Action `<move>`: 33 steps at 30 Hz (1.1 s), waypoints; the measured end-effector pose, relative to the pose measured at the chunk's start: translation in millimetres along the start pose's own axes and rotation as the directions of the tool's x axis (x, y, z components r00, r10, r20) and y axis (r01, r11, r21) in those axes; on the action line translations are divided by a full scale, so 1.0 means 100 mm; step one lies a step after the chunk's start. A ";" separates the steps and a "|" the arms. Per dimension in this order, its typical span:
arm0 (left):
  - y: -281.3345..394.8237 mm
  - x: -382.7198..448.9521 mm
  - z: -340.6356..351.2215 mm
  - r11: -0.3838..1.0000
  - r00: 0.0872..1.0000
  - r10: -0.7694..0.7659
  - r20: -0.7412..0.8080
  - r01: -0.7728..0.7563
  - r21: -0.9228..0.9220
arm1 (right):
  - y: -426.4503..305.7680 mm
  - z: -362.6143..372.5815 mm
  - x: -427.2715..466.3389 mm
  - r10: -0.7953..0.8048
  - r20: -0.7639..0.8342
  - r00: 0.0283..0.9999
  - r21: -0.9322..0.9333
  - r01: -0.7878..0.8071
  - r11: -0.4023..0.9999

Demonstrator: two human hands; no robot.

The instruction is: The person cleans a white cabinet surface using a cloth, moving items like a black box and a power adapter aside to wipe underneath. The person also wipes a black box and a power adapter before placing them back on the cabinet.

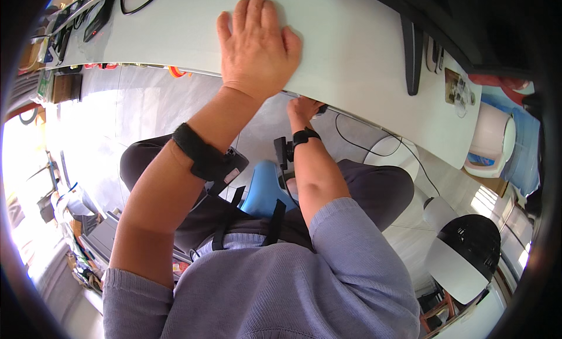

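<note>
My left hand (pixel 261 49) lies palm down on the white tabletop (pixel 342 49), fingers spread a little and holding nothing. Just below the table's near edge is my right hand (pixel 304 107), its fingers partly hidden by that edge. A small dark object (pixel 322 109) shows at those fingers; whether it is gripped cannot be made out. Black straps circle both wrists. A dark boxy device (pixel 228 170) sits at the left wrist strap, and a small black camera-like device (pixel 283 151) is at the right one.
A black stand foot (pixel 411 58) and a large dark panel (pixel 483 27) occupy the table's right. Far left lies a black device with red lights (pixel 100 21). Black cables (pixel 351 139) hang below the edge. A blue seat (pixel 262 190) is between my legs; a black-and-white rounded object (pixel 465 255) stands right.
</note>
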State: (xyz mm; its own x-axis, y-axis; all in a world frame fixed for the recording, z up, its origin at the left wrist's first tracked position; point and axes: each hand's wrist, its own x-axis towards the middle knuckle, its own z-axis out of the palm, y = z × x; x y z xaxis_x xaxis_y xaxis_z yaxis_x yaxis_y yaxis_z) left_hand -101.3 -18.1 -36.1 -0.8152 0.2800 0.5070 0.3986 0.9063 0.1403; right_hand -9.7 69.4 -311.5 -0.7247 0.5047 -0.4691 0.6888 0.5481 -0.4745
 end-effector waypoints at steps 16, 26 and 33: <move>0.05 -0.03 -0.08 0.998 0.996 -0.066 0.053 0.067 -0.017 | -0.44 0.18 -0.13 -0.188 0.400 0.897 0.818 -0.257 0.514; -0.16 -0.15 -0.01 0.986 0.999 -0.042 0.030 0.046 -0.163 | -0.33 -1.67 -1.23 -0.475 0.485 0.734 0.816 -0.575 -0.056; -0.93 -1.12 -0.70 0.996 0.999 -0.011 0.030 0.014 -0.087 | -0.50 -2.74 -1.63 -0.416 -0.080 0.906 0.996 0.091 0.005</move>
State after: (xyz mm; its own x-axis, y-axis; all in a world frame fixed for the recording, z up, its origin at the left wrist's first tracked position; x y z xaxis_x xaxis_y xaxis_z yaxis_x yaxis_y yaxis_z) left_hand -17.6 -155.5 -45.9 -0.8318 0.2792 0.4797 0.4224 0.8792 0.2206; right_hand 68.6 142.2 -7.4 -0.9446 0.2823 -0.1675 -0.0445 -0.6157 -0.7867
